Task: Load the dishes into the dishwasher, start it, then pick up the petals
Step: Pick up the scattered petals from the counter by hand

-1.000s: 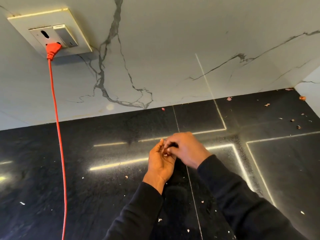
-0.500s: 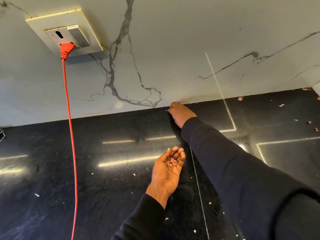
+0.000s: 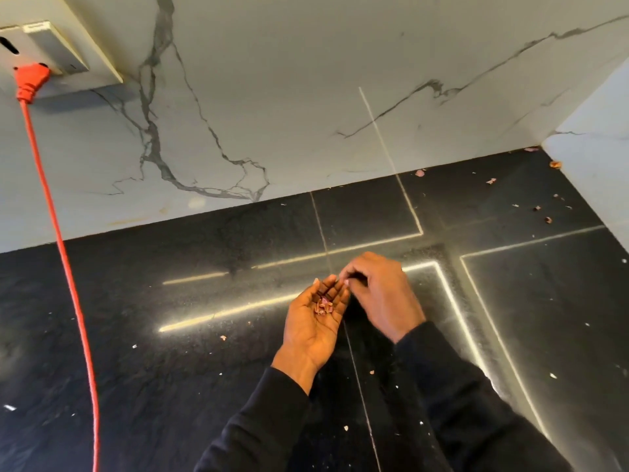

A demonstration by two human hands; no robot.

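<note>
our left hand (image 3: pixel 311 330) lies palm up, fingers relaxed, carrying pink petals (image 3: pixel 323 306); our right hand (image 3: pixel 381 294) bunches its fingertips beside it, holding what we cannot tell

Black, glossy stone countertop (image 3: pixel 170 386), butted against the marble wall from 9 round to 2 o'clock, cut by thin pale seams (image 3: pixel 359 386) and streaked with bright light reflections. Strewn with small pink petals (image 3: pixel 491 181), thickest at 2 o'clock near the corner, with one petal (image 3: pixel 420 172) right at the wall edge at 1 o'clock. Sparser bits (image 3: pixel 223 337) just off the middle toward 8 o'clock. Crossed at 9 o'clock by an orange cord (image 3: pixel 79 318), running down to the 7 o'clock edge.
</note>
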